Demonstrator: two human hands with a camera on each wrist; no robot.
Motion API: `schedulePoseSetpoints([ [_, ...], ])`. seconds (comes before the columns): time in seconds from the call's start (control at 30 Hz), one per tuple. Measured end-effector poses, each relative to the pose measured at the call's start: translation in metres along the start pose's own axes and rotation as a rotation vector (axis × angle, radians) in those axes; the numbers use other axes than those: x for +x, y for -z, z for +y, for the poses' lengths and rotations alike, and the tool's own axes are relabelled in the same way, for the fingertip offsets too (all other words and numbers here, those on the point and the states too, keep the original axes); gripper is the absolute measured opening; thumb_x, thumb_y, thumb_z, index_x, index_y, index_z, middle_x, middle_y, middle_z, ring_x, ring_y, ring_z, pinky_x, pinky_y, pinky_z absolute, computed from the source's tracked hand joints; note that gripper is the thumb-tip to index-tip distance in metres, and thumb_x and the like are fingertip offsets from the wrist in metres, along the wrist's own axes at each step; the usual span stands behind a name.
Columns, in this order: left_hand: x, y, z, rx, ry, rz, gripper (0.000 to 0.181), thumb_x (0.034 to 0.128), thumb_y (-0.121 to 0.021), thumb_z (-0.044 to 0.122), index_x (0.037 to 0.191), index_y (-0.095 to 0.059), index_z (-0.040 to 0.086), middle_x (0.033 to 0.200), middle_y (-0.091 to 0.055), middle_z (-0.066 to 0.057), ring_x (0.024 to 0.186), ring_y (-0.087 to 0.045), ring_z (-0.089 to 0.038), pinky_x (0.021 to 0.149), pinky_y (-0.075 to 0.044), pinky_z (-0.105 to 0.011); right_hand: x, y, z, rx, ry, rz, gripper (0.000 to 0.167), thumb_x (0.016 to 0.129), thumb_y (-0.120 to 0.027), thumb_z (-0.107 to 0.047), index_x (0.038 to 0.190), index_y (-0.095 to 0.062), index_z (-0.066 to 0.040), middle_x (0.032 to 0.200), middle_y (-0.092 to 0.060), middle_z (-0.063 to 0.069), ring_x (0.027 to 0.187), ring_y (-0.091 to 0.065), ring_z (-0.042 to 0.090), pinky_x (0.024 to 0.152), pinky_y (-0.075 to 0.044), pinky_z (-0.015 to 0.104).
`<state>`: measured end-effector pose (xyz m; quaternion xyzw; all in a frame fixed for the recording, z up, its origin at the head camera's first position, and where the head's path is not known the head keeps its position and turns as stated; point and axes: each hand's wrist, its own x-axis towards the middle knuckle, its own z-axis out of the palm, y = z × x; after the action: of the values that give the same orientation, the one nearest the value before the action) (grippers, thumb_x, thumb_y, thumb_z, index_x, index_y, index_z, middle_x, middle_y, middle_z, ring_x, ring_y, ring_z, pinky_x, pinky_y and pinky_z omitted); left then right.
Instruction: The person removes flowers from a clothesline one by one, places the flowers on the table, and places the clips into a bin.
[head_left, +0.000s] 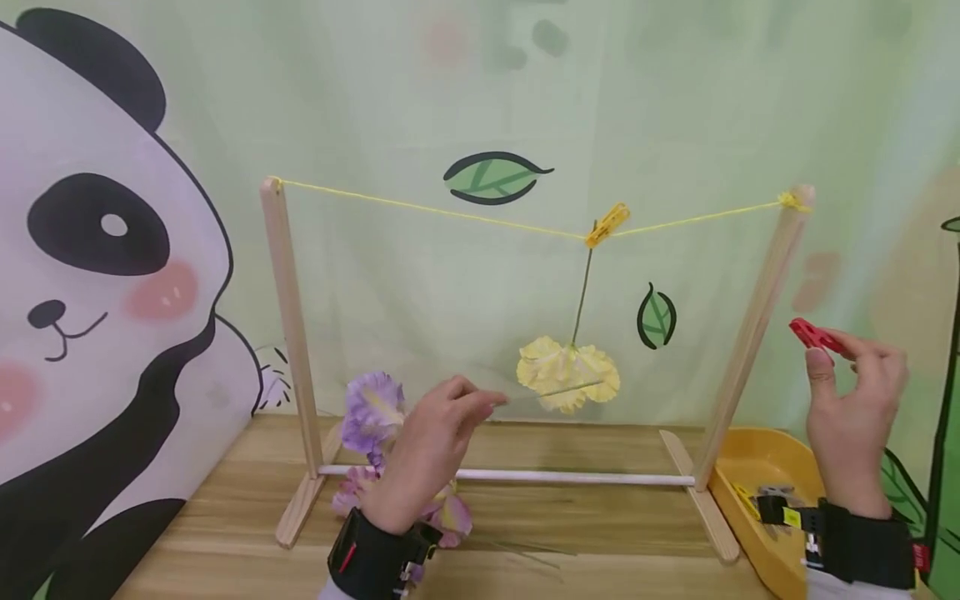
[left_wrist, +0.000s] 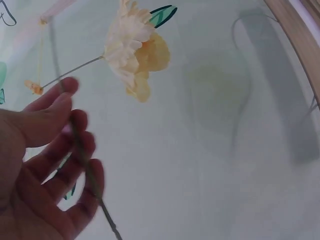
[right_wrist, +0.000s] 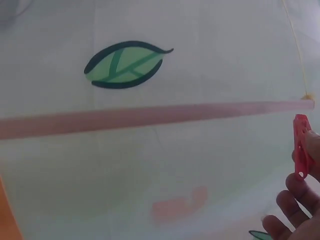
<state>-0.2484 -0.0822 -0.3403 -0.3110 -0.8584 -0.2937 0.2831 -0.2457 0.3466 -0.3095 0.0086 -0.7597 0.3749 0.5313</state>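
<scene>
My left hand [head_left: 427, 446] pinches a thin green stem [left_wrist: 107, 215] between thumb and fingertips; its free end points right, in front of the yellow flower. Behind that hand are a purple flower [head_left: 371, 408] and pink-purple petals [head_left: 453, 515]; whether the held stem joins one of them I cannot tell. A red clothespin [head_left: 816, 335] is pinched in my right hand [head_left: 858, 408], beside the right post. On the yellow string [head_left: 412, 204], a yellow clothespin [head_left: 609, 225] holds the stem of a yellow flower [head_left: 566, 367], which hangs head down.
The string spans two wooden posts [head_left: 294, 333], joined low down by a white rod [head_left: 570, 477]. A yellow tray [head_left: 757, 442] with several clothespins stands at the right. Loose green stems [head_left: 528, 553] lie on the wooden table [head_left: 615, 525]. Behind hangs a panda-printed curtain [head_left: 375, 292].
</scene>
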Motion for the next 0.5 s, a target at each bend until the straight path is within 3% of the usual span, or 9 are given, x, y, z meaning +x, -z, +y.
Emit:
schedulePoseSetpoints([
  [0.13, -0.002, 0.004, 0.003, 0.095, 0.005, -0.144, 0.021, 0.1014, -0.068, 0.011, 0.118, -0.078, 0.019, 0.088, -0.056, 0.007, 0.076, -0.051, -0.008, 0.067, -0.044, -0.025, 0.006, 0.01, 0.013, -0.143, -0.024, -0.146, 0.033, 0.101, -0.067, -0.005, 0.129, -0.064, 0.011, 0.108, -0.049, -0.001, 0.097, -0.035, -0.006, 0.082, -0.028, 0.02],
  [0.23, -0.003, 0.004, 0.004, 0.138, 0.031, -0.256, 0.018, 0.099, -0.071, 0.011, 0.114, -0.079, 0.017, 0.087, -0.058, 0.005, 0.074, -0.055, -0.011, 0.063, -0.046, -0.024, 0.007, 0.016, 0.022, -0.26, -0.075, -0.267, 0.033, 0.103, -0.065, -0.007, 0.129, -0.061, 0.013, 0.117, -0.047, 0.025, 0.098, -0.044, 0.016, 0.075, -0.029, 0.025],
  [0.37, -0.004, 0.002, 0.003, 0.148, 0.05, -0.375, 0.016, 0.0972, -0.073, 0.009, 0.111, -0.08, 0.015, 0.094, -0.068, 0.0, 0.081, -0.066, -0.018, 0.067, -0.052, -0.027, 0.008, 0.022, 0.033, -0.372, -0.163, -0.394, 0.038, 0.107, -0.059, -0.013, 0.132, -0.055, 0.015, 0.12, -0.045, 0.033, 0.101, -0.045, 0.045, 0.07, -0.033, 0.033],
  [0.5, -0.008, -0.001, 0.0, 0.131, 0.064, -0.44, 0.014, 0.0939, -0.076, 0.006, 0.106, -0.08, 0.014, 0.1, -0.076, -0.003, 0.085, -0.069, -0.02, 0.071, -0.055, -0.03, 0.009, 0.027, 0.045, -0.42, -0.172, -0.542, 0.039, 0.108, -0.058, -0.015, 0.131, -0.054, 0.016, 0.114, -0.045, 0.036, 0.093, -0.045, 0.047, 0.066, -0.037, 0.04],
])
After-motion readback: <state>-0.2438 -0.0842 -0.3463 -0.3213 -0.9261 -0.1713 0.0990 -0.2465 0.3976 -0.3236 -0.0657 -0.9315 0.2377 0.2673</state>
